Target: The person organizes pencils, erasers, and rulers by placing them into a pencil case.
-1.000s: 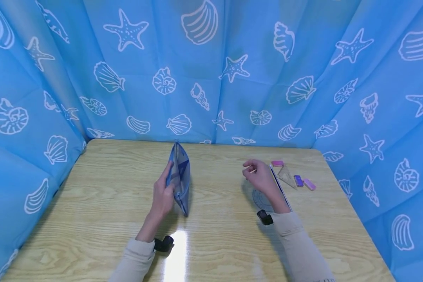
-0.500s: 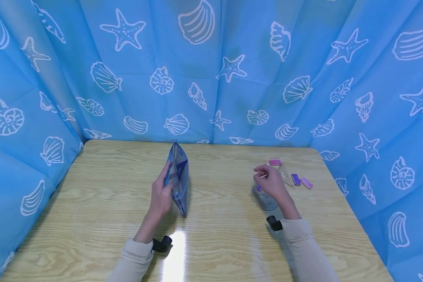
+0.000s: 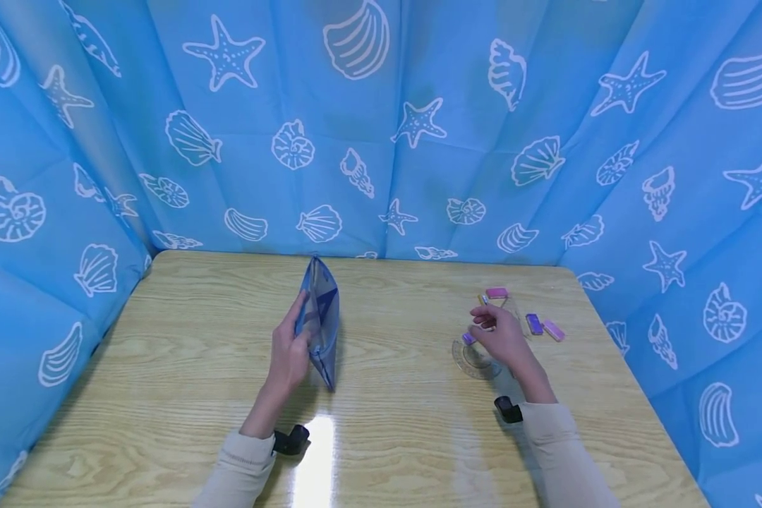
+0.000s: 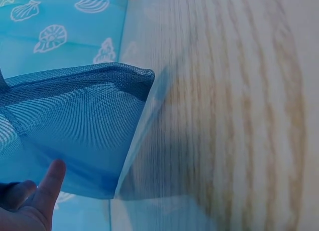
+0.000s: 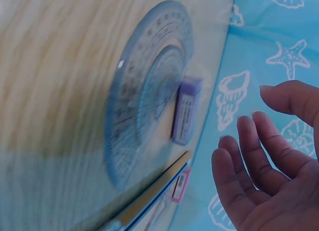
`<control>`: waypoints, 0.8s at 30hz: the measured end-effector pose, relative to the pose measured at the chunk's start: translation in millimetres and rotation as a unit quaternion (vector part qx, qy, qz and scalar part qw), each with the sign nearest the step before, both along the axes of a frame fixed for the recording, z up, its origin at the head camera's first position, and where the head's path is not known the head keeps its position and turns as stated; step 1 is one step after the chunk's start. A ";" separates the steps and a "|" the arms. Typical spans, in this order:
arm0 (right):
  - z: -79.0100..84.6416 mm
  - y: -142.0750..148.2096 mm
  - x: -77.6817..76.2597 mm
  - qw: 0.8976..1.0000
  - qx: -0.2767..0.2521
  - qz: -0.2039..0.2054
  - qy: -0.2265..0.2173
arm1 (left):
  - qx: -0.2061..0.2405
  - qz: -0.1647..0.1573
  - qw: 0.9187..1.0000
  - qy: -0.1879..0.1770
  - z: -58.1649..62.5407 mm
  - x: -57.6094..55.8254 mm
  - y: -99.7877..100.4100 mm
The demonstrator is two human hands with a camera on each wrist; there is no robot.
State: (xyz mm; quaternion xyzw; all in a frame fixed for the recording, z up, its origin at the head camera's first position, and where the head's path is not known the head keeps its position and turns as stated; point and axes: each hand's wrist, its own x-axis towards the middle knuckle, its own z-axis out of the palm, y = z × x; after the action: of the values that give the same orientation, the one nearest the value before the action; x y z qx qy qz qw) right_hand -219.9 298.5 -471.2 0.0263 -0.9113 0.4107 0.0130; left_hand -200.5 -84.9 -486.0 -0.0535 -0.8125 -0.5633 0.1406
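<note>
My left hand grips a blue mesh pouch by its side, its mouth spread and a dark blue shape showing inside. The mesh of the pouch and one of my fingers show close up in the left wrist view. My right hand hovers over the stationery with fingers loosely bent and nothing in them. Close to it lie a clear protractor, a purple eraser and a long thin yellow-and-blue stick, mostly hidden under the hand in the head view.
Past my right hand lie a pink eraser, a clear set square, a blue-purple eraser and a lighter pink eraser. A blue shell-print curtain surrounds the wooden table.
My right hand has moved right and slightly nearer to me, uncovering the protractor and the purple eraser while covering much of the long stick. The left hand and pouch have stayed in place.
</note>
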 end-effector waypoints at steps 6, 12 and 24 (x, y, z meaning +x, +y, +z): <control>-3.7 6.5 5.1 1.000 0.030 -0.005 -0.007 | -0.001 -0.001 1.000 -0.002 0.1 0.4 -0.1; -7.9 10.8 7.9 0.998 0.062 -0.002 -0.033 | -0.004 -0.003 1.000 -0.005 0.3 0.7 0.1; -16.8 13.2 8.3 0.988 0.152 0.008 -0.029 | 0.008 -0.004 1.000 -0.020 0.5 -0.2 -0.6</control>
State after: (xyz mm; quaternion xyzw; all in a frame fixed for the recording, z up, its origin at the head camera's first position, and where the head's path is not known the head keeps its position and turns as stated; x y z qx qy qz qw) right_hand -211.6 311.6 -488.0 0.0232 -0.9628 0.2685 -0.0203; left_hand -200.7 -85.6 -485.5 -0.0450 -0.8106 -0.5709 0.1226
